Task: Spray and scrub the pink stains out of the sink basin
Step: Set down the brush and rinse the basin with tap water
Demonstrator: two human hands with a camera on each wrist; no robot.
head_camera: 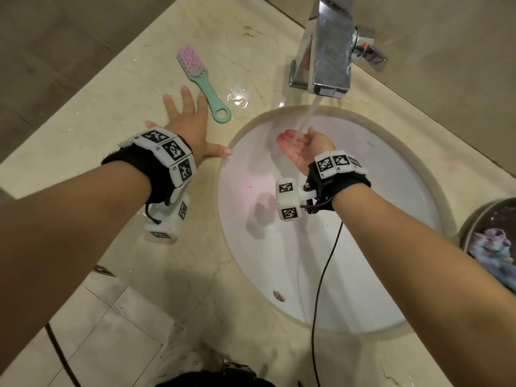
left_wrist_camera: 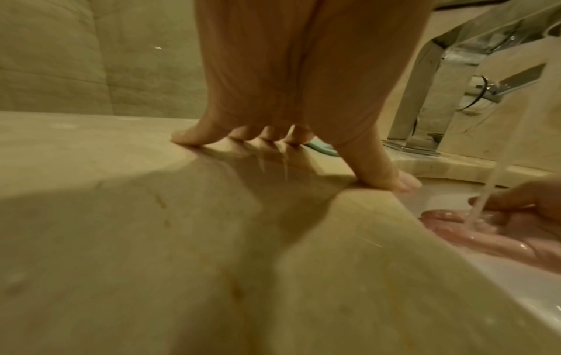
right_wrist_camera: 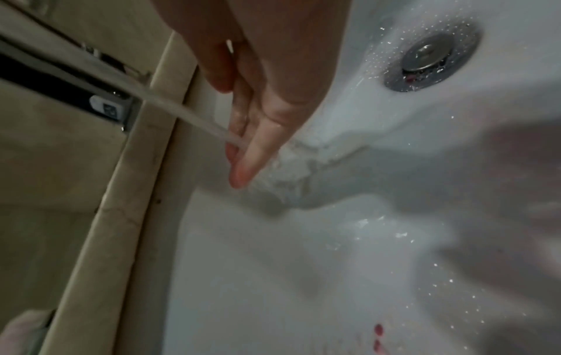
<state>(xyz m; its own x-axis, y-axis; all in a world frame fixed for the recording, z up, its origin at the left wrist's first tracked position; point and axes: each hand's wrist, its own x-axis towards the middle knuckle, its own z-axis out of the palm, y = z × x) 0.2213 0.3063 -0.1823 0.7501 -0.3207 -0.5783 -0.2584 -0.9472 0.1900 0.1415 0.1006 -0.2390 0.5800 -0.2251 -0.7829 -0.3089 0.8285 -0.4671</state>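
Bathroom: marble counter [head_camera: 117, 113], sink basin [head_camera: 391, 208]

Sink basin [head_camera: 363, 247] occupies the centre and right of the head view, set into the countertop [head_camera: 111, 113]. Faucet [head_camera: 329, 51] stands at upper centre, behind the basin; its stream [head_camera: 305, 118] falls onto the right hand [head_camera: 301, 143] inside the basin. Brush [head_camera: 201, 79] lies on the countertop at upper left, just beside the left hand [head_camera: 187, 121], which rests on the countertop left of the basin. Drain [right_wrist_camera: 431, 60] sits at upper right of the right-wrist view.
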